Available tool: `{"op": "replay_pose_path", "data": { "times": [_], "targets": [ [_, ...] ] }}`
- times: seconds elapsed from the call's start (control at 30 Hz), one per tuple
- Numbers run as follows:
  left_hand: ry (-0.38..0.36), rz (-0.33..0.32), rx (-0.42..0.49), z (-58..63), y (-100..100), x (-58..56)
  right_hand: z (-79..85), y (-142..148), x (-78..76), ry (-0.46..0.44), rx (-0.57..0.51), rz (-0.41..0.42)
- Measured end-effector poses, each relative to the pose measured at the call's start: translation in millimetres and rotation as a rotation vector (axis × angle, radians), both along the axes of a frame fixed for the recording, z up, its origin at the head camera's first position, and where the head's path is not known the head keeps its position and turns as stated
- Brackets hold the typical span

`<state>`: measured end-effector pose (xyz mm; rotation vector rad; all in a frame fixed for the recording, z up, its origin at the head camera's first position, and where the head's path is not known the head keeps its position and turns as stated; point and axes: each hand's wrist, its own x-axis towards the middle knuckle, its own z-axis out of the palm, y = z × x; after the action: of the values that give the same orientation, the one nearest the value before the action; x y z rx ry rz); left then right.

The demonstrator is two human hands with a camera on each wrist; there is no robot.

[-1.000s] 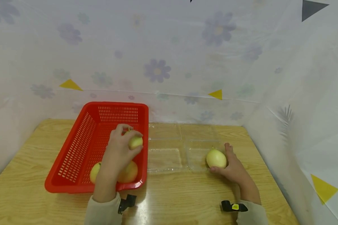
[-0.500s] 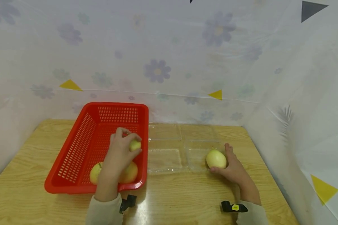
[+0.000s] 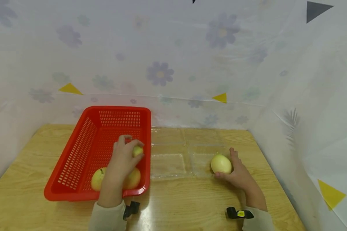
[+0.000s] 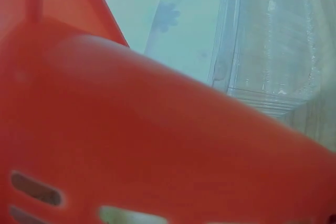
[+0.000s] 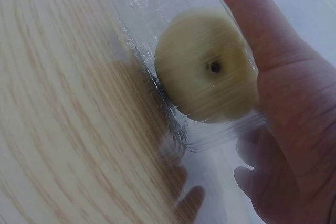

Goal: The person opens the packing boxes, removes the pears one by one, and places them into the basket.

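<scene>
Inside the red plastic basket (image 3: 81,141), my left hand (image 3: 122,160) pinches a yellow-green pear (image 3: 137,150) between thumb and fingers. Below that hand lie a yellow fruit (image 3: 98,179) on the left and another round fruit (image 3: 133,179), partly covered by the forearm. On the right, a pale pear (image 3: 221,163) with a stem sits in a clear plastic box (image 3: 200,162). My right hand (image 3: 240,173) grips that box's right corner. Its thumb (image 5: 262,19) lies along the plastic wall, and the pear shows through. The basket wall hides my left hand from its wrist camera.
A second clear plastic box (image 3: 167,165) stands between the basket and the right-hand box. Transparent lids (image 3: 203,136) lie folded back behind both boxes. Everything stands on a wooden table (image 3: 179,205), with a white flower-patterned sheet (image 3: 185,48) behind and at the sides.
My left hand has sunk slightly lower into the basket with its pear. The right hand stays at the box beside the other pear. The head view has shifted slightly.
</scene>
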<state>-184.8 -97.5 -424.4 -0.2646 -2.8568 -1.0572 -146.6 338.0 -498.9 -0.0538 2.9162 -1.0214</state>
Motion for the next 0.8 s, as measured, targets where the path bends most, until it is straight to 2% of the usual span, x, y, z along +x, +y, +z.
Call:
{"op": "replay_pose_path", "data": {
  "times": [0.33,0.63,0.8],
  "targets": [
    [-0.012,-0.02,-0.034,-4.1,-0.1,-1.3,-1.2,-0.4,0.9,-0.004,0.003,-0.003],
    [-0.059,-0.028,-0.073,-4.5,1.8,0.4,-2.1,-0.1,0.6,0.001,0.017,-0.005],
    [-0.047,-0.049,-0.103,-3.8,1.7,0.3,-1.6,0.1,1.2,0.002,0.017,-0.005]
  ]
}}
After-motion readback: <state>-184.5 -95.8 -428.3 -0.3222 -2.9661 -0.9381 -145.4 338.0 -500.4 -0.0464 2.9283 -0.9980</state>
